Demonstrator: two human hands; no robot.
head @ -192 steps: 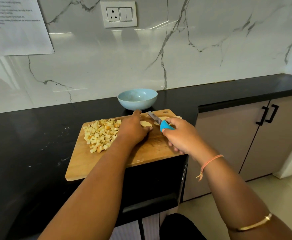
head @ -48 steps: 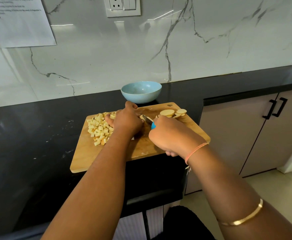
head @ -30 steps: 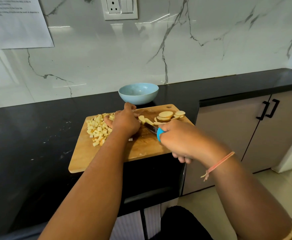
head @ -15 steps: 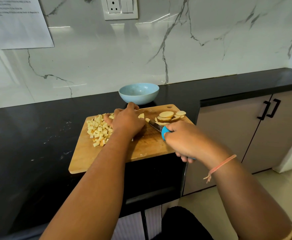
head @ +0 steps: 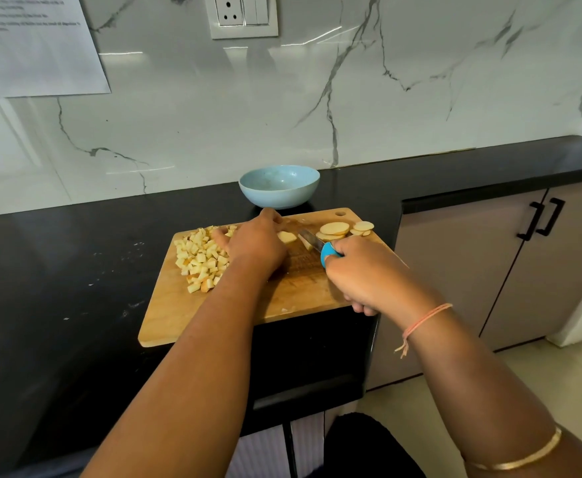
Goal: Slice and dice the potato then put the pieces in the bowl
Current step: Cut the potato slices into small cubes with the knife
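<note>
right now my left hand [head: 251, 244] lies flat-fingered against the diced pile [head: 201, 257], i'd say to fence it from the blade, while my right hand [head: 362, 274] wraps the knife [head: 312, 240] beside a potato strip [head: 287, 237], uncut slices [head: 334, 229] waiting near the bowl [head: 279, 186].

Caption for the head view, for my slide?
Right hand holds knife by potato piece on board; dice by left hand; bowl empty.

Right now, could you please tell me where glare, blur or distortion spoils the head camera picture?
Head view: white glare streaks cross the marble wall beside the socket; head view: the wide lens stretches both forearms toward the bottom edge; head view: the paper sheet's print is too blurred to read, while the diced potato and the knife in the right hand look sharp.
</note>
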